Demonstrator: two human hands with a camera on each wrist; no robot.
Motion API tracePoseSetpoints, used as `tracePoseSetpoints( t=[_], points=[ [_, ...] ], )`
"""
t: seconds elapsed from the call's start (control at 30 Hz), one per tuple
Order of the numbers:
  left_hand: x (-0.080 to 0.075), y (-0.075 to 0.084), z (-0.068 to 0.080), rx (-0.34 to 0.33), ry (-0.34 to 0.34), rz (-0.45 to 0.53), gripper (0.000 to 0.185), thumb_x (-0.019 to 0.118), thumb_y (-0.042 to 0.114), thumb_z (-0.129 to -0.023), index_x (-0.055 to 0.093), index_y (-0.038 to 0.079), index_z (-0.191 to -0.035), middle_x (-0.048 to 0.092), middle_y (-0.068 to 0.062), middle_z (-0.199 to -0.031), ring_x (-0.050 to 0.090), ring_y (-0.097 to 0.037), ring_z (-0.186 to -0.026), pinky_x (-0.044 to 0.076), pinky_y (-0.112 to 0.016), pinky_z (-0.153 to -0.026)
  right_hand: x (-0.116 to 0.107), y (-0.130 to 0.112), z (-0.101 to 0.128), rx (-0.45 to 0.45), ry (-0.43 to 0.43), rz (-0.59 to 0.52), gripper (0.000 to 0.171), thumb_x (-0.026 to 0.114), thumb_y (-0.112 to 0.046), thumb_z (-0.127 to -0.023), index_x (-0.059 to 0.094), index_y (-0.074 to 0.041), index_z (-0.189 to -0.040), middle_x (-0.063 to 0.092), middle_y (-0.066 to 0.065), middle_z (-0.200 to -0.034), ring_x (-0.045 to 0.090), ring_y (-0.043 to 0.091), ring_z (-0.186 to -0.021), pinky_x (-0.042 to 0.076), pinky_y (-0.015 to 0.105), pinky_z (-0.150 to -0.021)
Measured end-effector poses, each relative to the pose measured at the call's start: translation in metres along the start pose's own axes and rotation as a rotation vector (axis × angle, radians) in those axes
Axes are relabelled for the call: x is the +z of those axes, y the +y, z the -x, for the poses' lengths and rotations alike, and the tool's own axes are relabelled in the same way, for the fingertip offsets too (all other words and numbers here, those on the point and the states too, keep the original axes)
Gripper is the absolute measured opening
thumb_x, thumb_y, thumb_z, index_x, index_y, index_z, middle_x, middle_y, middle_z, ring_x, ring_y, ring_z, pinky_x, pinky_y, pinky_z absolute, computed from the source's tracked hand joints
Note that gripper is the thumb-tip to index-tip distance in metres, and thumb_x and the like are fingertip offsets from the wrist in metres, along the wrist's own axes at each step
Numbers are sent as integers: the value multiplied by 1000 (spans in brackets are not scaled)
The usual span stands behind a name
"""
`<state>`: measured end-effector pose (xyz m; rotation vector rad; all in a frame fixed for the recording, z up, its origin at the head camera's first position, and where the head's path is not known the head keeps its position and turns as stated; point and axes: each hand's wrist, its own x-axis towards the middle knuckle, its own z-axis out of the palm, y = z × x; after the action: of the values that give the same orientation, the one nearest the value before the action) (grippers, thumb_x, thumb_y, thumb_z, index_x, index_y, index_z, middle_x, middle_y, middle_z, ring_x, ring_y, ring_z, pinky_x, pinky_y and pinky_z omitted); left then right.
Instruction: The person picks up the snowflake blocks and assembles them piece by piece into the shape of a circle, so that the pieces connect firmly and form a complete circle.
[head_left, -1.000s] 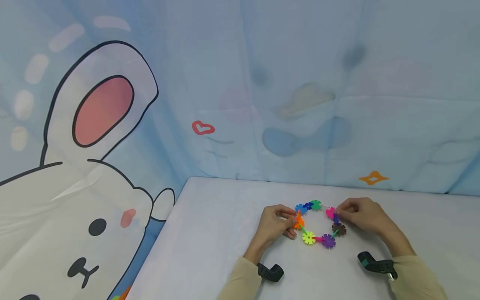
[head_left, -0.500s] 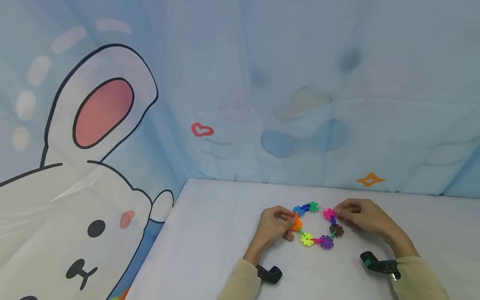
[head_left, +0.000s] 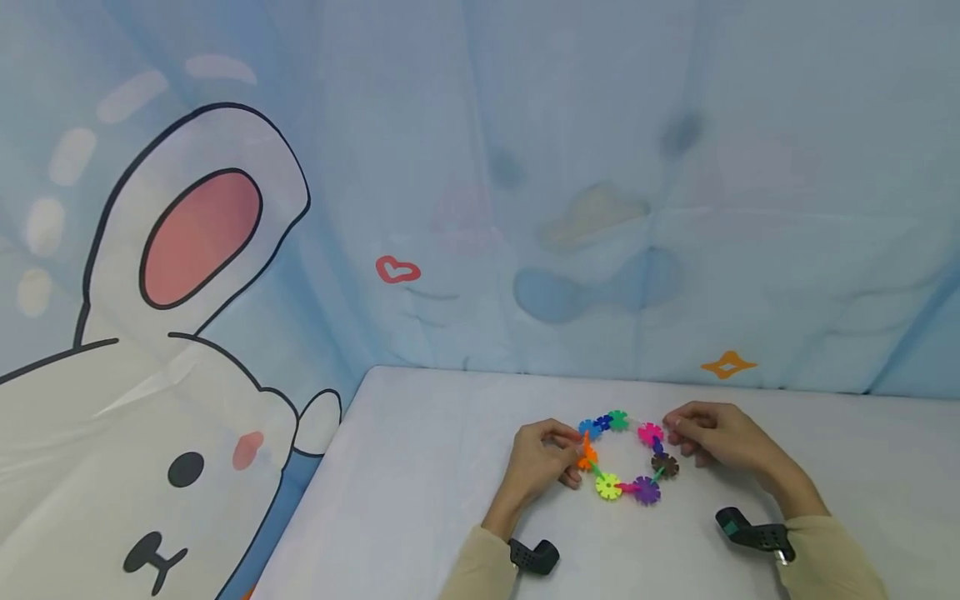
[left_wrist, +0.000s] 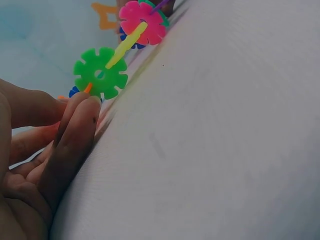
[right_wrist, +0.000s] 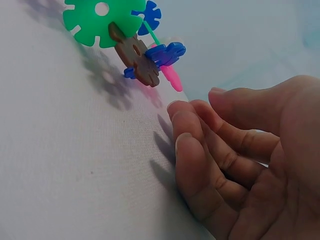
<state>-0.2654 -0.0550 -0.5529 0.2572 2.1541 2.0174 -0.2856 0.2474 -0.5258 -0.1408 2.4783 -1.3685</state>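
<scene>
A ring of colourful snowflake-shaped plastic discs (head_left: 608, 486) lies flat on the white table (head_left: 420, 500). My left hand (head_left: 573, 454) pinches the ring's orange disc (head_left: 587, 455) at its left side; in the left wrist view the left hand (left_wrist: 70, 102) is curled by a green disc (left_wrist: 100, 72) and a pink disc (left_wrist: 142, 22). My right hand (head_left: 671, 433) rests on the table just right of the pink disc (head_left: 649, 433). The right wrist view shows the right hand (right_wrist: 195, 100) loosely curled and holding nothing, with a gap to the brown and blue discs (right_wrist: 142, 62).
A pale blue curtain with a large cartoon rabbit (head_left: 187, 250) hangs behind and left of the table. Black wrist camera mounts (head_left: 534, 554) (head_left: 750, 532) sit at both beige sleeves. The table's left edge (head_left: 322, 492) runs diagonally.
My right hand has let go of the pink disc and drawn slightly back to the right. The left hand keeps its pinch on the orange disc. The head view has tilted up a little.
</scene>
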Motion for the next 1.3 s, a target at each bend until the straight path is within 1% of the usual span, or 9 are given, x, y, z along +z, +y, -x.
tracePoseSetpoints(
  t=[0.17, 0.4, 0.77, 0.97, 1.1, 1.2, 1.3],
  points=[
    [-3, -2, -1, 15, -1, -3, 12, 71, -3, -95, 74, 4, -105, 70, -3, -79, 66, -12, -49, 63, -31, -53, 1, 0, -4, 10, 11, 0, 48, 55, -37, -112, 63, 6, -132, 75, 6, -103, 66, 17, -86, 62, 30, -67],
    [-2, -2, -4, 20, 3, 0, 12, 71, -2, -95, 74, 5, -105, 70, -3, -79, 66, -12, -49, 63, -30, -52, -2, 1, -8, 15, 21, 9, 45, 54, -33, -112, 62, 6, -133, 76, 7, -104, 66, 17, -87, 62, 30, -67],
    [-2, -5, -4, 42, -31, 17, 12, 69, 0, -96, 74, 1, -106, 66, -1, -75, 67, -12, -49, 62, -28, -51, -3, 6, -4, 15, 13, -41, 46, 54, -32, -112, 61, 7, -134, 78, 6, -104, 68, 14, -84, 63, 30, -68],
    [-2, -5, -3, 46, -23, 18, 11, 69, 0, -95, 73, 1, -106, 66, -1, -73, 67, -12, -49, 62, -29, -51, -2, 6, -5, 10, 14, -34, 44, 52, -30, -113, 61, 7, -135, 78, 7, -107, 69, 15, -85, 63, 31, -69],
    [-1, -6, -3, 43, -15, 19, 12, 68, -2, -95, 73, 1, -105, 66, -2, -74, 67, -12, -49, 61, -28, -50, -3, 6, -6, 25, 16, -27, 45, 52, -31, -113, 61, 7, -134, 78, 7, -106, 68, 15, -86, 63, 31, -68],
    [0, -6, -4, 39, -10, 13, 12, 66, -1, -97, 74, 2, -107, 66, -3, -75, 67, -12, -49, 62, -29, -51, -4, 7, -8, 25, 14, -11, 47, 53, -34, -113, 61, 7, -135, 78, 7, -107, 69, 16, -87, 63, 30, -69],
    [-2, -4, -6, 12, -3, 2, 12, 65, 4, -101, 73, 1, -110, 70, -5, -79, 67, -12, -49, 63, -32, -52, -10, 9, -8, 15, 10, 12, 54, 53, -40, -112, 58, 7, -137, 77, 9, -109, 69, 16, -90, 64, 30, -70]
  ],
)
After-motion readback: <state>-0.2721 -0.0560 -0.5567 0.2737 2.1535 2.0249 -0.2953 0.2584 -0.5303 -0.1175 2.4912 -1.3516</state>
